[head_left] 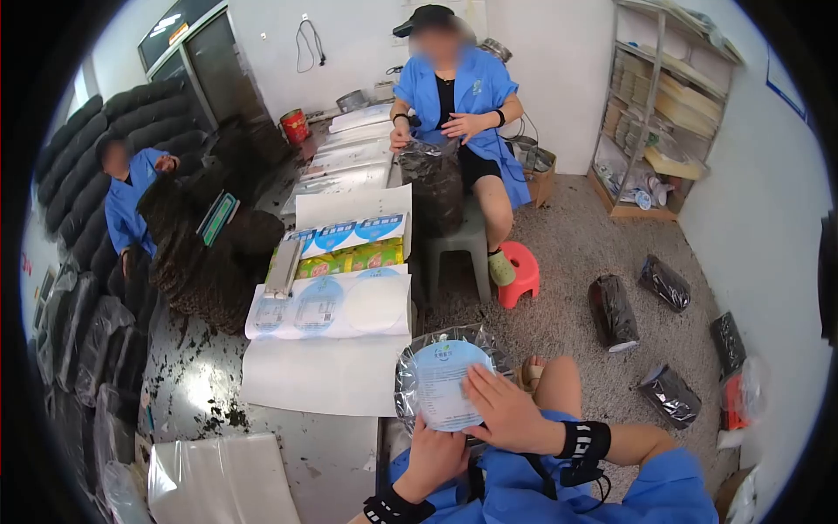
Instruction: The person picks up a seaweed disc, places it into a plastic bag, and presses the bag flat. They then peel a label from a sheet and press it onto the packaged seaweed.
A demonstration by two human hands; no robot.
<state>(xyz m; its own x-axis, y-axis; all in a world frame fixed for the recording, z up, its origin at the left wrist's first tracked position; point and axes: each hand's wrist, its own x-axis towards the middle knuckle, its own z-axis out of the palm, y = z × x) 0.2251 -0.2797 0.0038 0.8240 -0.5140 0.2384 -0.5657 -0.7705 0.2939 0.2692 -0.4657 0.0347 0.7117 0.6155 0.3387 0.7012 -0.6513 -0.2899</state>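
Note:
A round light-blue label [443, 384] lies on top of a clear plastic bag [406, 374] of dark material, low in the middle of the view. My right hand [511, 410] rests on the label's right part, its fingers stretched out flat. At the label's lower edge is my left hand [434, 461], with its fingers bent against the bag's near side; the fingertips are partly hidden. Left of the bag, sheets of round labels [319, 306] lie on the table.
A co-worker [463, 96] sits opposite with another filled bag [432, 188]. A second person stands left beside a dark stack [192, 262] with a scale [218, 218]. Right are a red stool [520, 271], filled bags [613, 313] on the floor and a shelf [655, 113].

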